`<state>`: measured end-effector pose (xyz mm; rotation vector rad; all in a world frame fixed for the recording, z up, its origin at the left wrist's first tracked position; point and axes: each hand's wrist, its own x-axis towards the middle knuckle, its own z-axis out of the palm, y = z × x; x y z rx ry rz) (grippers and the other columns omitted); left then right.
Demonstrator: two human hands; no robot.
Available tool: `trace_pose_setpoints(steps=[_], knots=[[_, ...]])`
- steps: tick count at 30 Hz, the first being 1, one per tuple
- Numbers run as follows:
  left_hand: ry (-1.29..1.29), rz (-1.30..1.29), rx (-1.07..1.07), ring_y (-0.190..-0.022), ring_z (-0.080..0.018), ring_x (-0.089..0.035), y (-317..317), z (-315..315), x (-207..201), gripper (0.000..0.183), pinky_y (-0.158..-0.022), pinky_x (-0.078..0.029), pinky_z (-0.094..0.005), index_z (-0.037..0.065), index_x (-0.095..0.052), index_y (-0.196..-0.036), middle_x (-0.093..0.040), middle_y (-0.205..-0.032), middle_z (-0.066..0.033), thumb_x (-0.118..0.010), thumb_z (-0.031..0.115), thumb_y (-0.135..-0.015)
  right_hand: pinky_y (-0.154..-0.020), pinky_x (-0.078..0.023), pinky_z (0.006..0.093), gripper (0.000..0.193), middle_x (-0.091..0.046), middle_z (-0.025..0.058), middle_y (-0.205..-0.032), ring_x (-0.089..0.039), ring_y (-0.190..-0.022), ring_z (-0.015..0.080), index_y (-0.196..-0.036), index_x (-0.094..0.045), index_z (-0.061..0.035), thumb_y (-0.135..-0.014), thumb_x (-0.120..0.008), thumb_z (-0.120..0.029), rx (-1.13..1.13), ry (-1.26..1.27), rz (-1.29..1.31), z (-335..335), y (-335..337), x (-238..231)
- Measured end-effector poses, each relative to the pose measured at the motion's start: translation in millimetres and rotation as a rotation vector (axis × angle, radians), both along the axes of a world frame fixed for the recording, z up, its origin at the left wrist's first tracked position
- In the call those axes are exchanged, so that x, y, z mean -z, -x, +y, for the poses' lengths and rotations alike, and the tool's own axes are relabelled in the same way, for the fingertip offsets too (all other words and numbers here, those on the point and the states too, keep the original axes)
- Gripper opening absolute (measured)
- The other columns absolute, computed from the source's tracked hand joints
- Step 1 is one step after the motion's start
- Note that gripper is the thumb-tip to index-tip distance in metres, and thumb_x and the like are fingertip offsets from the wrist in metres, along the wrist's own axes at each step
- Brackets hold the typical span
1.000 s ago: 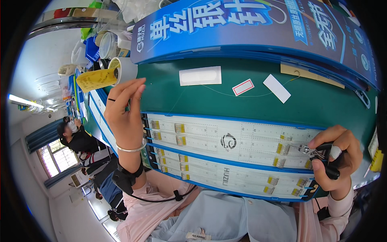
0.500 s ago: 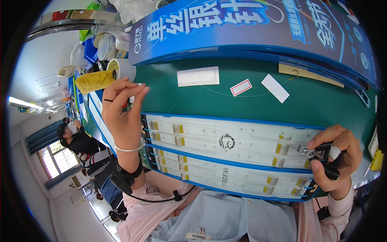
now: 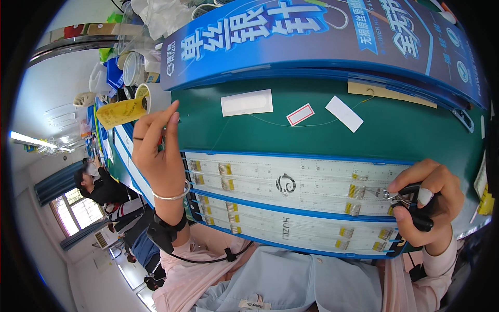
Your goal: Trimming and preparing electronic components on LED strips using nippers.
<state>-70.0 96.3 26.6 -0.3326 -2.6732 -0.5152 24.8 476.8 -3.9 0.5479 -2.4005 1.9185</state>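
My left hand (image 3: 158, 148) is raised past the left end of an opened blue-edged case. Its thumb and forefinger are pressed together at the tips; whatever they pinch is too small to make out. My right hand (image 3: 436, 197) is wrapped round black-handled pliers (image 3: 423, 216) at the case's right end. The pliers' metal jaws (image 3: 385, 194) point left over a white panel (image 3: 249, 197), near a yellowish bundle (image 3: 356, 192) that looks like small fish hooks. Several similar bundles sit at both ends of the panels, with fine lines stretched between them.
On the green tabletop (image 3: 249, 135) lie a white label (image 3: 247, 103), a red-bordered label (image 3: 300, 115), a white card (image 3: 344, 114) and a thin curving line. Large blue printed boxes (image 3: 312, 49) stand behind. A white cup (image 3: 157, 98) and yellow note (image 3: 122, 113) are at left.
My left hand has turned slightly, its pinched fingertips now pointing more upward. My right hand keeps its grip on the pliers. The whole view has shifted a little, so the table things appear farther left.
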Motion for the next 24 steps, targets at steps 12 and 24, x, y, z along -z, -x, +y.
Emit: trace_pose_setpoints(steps=[12, 24], knots=[[0.101, -0.356, 0.223, -0.091, -0.0247, -0.062, -1, 27, 6, 0.026, -0.080, -0.046, -0.0338, 0.000, -0.064, -0.098, -0.064, -0.093, -0.0100, -0.079, 0.011, -0.081, -0.055, -0.049, 0.0236, 0.037, -0.071, 0.0204, -0.083, -0.065, -0.067, 0.0159, -0.080, -0.044, -0.0081, -0.070, -0.079, -0.001, 0.008, 0.025, 0.002, -2, 2, -1], [-0.043, -0.475, 0.444, -0.081, -0.0280, -0.061, -23, 93, -12, 0.008, -0.075, -0.047, -0.0323, -0.002, -0.060, -0.093, -0.063, -0.088, -0.0136, -0.067, -0.001, -0.088, -0.057, -0.048, 0.0229, 0.036, -0.069, 0.0226, -0.084, -0.063, -0.068, 0.0152, -0.081, -0.044, -0.0065, -0.071, -0.077, 0.002, 0.042, 0.121, -0.005, 4, 2, -4]])
